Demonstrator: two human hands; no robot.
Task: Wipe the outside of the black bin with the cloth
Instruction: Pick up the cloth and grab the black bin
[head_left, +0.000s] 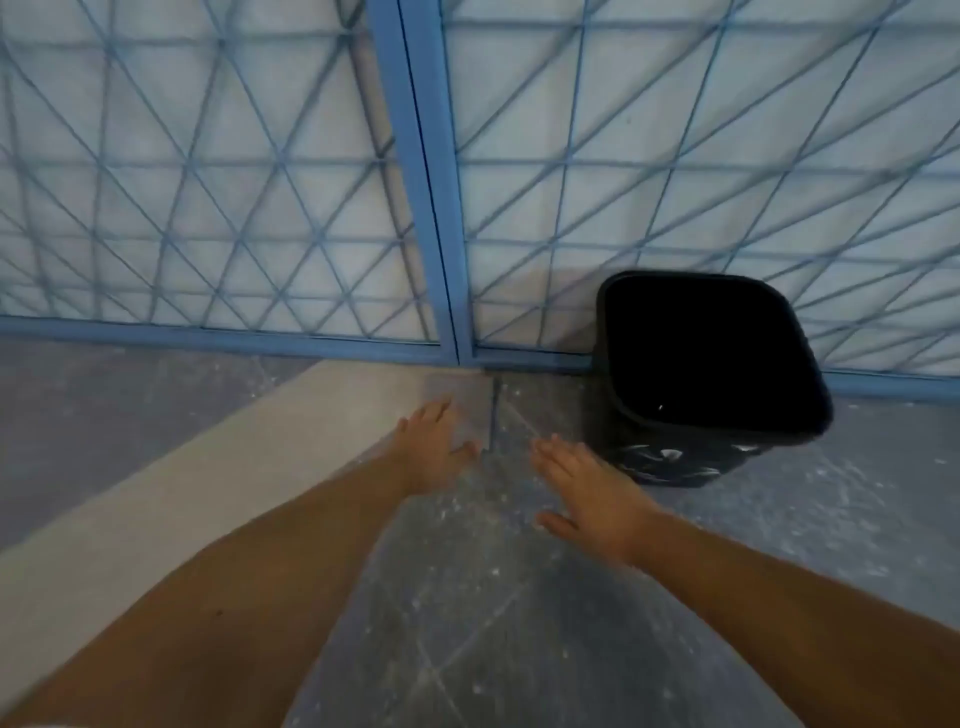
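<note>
A black square bin (670, 457) stands upright on the floor at the right, its open top facing me and pale smears on its near side. My right hand (587, 493) is stretched out flat, palm down, a short way left of the bin and apart from it. My left hand (431, 447) reaches forward further left, fingers spread, over the pale floor strip. Both hands hold nothing. No cloth is in view.
A blue metal grille (426, 171) with white sheeting behind it runs across the back, right behind the bin. The grey floor (467, 623) is speckled with white marks. A pale concrete strip (156, 509) crosses it diagonally at the left.
</note>
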